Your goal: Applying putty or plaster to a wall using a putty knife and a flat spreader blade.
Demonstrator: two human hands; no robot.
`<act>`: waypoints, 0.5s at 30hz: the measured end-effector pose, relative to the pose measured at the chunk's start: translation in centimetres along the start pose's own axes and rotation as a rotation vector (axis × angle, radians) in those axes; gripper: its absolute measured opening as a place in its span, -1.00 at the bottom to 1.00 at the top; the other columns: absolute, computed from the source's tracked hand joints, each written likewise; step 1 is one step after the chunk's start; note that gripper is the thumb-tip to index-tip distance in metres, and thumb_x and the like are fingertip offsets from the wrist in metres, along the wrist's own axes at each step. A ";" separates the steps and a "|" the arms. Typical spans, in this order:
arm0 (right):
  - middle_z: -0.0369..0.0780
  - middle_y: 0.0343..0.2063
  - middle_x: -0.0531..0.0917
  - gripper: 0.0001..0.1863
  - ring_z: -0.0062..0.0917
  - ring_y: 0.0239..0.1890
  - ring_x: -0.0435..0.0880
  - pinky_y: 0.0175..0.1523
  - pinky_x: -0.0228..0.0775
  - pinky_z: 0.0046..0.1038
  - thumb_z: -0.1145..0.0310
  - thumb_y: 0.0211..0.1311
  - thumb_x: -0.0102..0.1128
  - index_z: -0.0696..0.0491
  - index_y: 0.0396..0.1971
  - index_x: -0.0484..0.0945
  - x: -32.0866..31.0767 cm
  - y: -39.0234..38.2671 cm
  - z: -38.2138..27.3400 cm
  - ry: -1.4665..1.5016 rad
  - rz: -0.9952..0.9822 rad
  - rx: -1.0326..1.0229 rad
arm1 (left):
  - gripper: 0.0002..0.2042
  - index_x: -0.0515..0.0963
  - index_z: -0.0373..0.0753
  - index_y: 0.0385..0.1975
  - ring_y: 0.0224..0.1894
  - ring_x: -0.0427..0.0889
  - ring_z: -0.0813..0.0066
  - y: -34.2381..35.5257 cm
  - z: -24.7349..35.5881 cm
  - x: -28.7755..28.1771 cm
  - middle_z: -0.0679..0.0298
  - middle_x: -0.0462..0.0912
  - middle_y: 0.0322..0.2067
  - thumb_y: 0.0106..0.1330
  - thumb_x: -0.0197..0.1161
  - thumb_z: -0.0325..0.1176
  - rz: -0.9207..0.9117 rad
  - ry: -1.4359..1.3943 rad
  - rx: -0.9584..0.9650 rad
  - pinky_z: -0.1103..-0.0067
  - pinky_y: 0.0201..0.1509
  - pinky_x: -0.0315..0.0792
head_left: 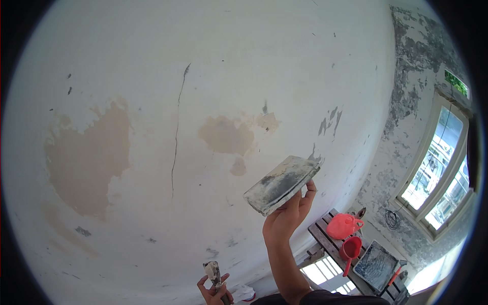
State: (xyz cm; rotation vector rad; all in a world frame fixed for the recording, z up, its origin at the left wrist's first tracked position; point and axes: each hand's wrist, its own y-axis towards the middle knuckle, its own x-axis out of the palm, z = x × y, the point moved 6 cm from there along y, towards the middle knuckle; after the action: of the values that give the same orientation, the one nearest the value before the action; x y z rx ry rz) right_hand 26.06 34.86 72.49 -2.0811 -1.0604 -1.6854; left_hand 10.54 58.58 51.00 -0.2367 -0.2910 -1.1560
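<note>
My right hand holds up a flat, putty-smeared grey rectangular tool from beneath, close in front of a white wall; whether the tool touches the wall I cannot tell. Lower and to the left, my left hand grips a narrow putty-caked scraper upright, its blade at the top. The wall has beige patches, a thin vertical crack and scattered dark flaked spots.
At the lower right, a slatted wooden bench carries a pink plastic bag, red dipper, grey tray and orange-handled tool. Beyond are a mottled side wall, cable coil and white-framed window.
</note>
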 end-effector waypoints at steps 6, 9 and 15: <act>-0.33 -0.37 0.47 -0.61 -0.75 -0.30 0.53 -0.42 0.51 -0.58 0.34 0.38 0.12 0.08 0.07 0.21 0.0 -0.9 5.4 -0.349 0.028 0.167 | -0.44 0.08 -0.15 0.23 -0.87 0.26 0.61 -0.4 -1.3 -0.4 -0.31 0.52 0.02 0.23 0.05 -0.60 -0.043 -0.003 0.004 0.65 -0.82 0.21; -0.31 -0.34 0.38 -0.57 -0.70 -0.40 0.52 -0.45 0.45 -0.62 0.44 0.30 0.21 0.12 0.04 0.21 0.5 -0.3 6.1 -0.405 0.033 -0.041 | -0.45 0.07 -0.16 0.22 -0.87 0.27 0.61 -1.2 -1.5 -0.6 -0.32 0.52 0.01 0.24 0.06 -0.60 -0.021 0.036 -0.011 0.66 -0.82 0.21; -0.26 -0.27 0.35 -0.58 -0.65 -0.34 0.53 -0.36 0.38 -0.64 0.49 0.30 0.20 0.15 0.04 0.20 9.3 -1.5 4.7 -0.174 -0.083 -0.011 | -0.46 0.08 -0.18 0.21 -0.85 0.27 0.61 -1.5 -0.6 -0.3 -0.34 0.53 -0.01 0.23 0.03 -0.60 0.045 0.092 -0.063 0.67 -0.82 0.19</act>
State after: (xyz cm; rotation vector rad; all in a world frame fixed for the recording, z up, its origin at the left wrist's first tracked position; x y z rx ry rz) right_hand 29.10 42.26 79.39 -2.2540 -1.2070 -1.5723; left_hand 9.11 58.05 50.35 -0.2433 -0.1678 -1.1292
